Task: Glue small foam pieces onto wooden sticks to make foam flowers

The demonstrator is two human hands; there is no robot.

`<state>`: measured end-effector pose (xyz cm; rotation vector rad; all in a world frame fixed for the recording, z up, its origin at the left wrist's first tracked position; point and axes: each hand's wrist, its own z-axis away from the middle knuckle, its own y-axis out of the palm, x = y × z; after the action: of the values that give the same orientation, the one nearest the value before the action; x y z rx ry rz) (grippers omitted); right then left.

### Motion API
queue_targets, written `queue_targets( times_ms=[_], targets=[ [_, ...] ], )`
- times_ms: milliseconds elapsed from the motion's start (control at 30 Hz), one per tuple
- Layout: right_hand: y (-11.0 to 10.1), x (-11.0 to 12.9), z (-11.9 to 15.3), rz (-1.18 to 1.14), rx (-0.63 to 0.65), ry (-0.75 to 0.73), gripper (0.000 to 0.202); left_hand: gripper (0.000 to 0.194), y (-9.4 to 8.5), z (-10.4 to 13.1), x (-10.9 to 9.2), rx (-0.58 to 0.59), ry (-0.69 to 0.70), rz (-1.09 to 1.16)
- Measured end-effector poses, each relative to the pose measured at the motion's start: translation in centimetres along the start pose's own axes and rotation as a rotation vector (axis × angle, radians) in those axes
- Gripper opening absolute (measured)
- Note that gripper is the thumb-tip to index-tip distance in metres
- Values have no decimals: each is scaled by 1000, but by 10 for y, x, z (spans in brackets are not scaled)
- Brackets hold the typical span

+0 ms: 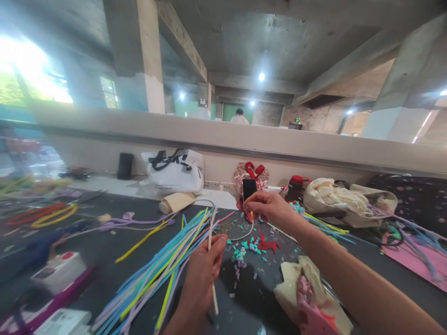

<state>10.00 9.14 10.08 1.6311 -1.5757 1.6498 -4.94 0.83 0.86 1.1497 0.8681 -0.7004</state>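
My left hand (pixel 206 265) is closed around a thin cream stick (pixel 210 235), which stands nearly upright and pokes out above and below the fingers. My right hand (pixel 263 206), reaching farther forward, pinches the end of a thin white wire (pixel 252 227) with a small yellow piece on it. The wire curves down and left from the fingertips. Just behind that hand, a phone (pixel 249 188) leans against a patterned bag. Small cut pieces in teal and lilac (pixel 240 252) are scattered below, beside red scraps (pixel 267 244). Left of my left hand lies a bundle of long coloured strips (pixel 157 270).
At the back stand a white bag (pixel 172 172), a dark bottle with a red lid (pixel 295 187) and a cream cloth bag (pixel 335 197). Crumpled paper with a pink item (pixel 309 298) lies near my right forearm. A low wall (pixel 223 139) borders the table.
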Motion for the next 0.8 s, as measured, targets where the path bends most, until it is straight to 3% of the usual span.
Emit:
queue_targets(
  times_ms=[233, 400, 500, 567, 667, 800],
  targets=[
    [10, -32, 18, -16, 134, 157, 12, 43, 5, 4, 5, 89, -38, -79],
    [18, -36, 28, -53, 210, 212, 12, 44, 7, -3, 19, 119, -6, -168],
    [22, -34, 32, -87, 250, 212, 11, 38, 9, -6, 25, 123, 19, -241],
    [23, -34, 33, -106, 255, 210, 11, 23, 10, -6, 27, 112, 27, -293],
    [16, -37, 30, -124, 164, 192, 13, 19, 11, -4, 27, 95, 12, -357],
    [-3, -43, 24, -147, -93, 130, 16, 24, 12, -1, 26, 94, -10, -380]
  ],
)
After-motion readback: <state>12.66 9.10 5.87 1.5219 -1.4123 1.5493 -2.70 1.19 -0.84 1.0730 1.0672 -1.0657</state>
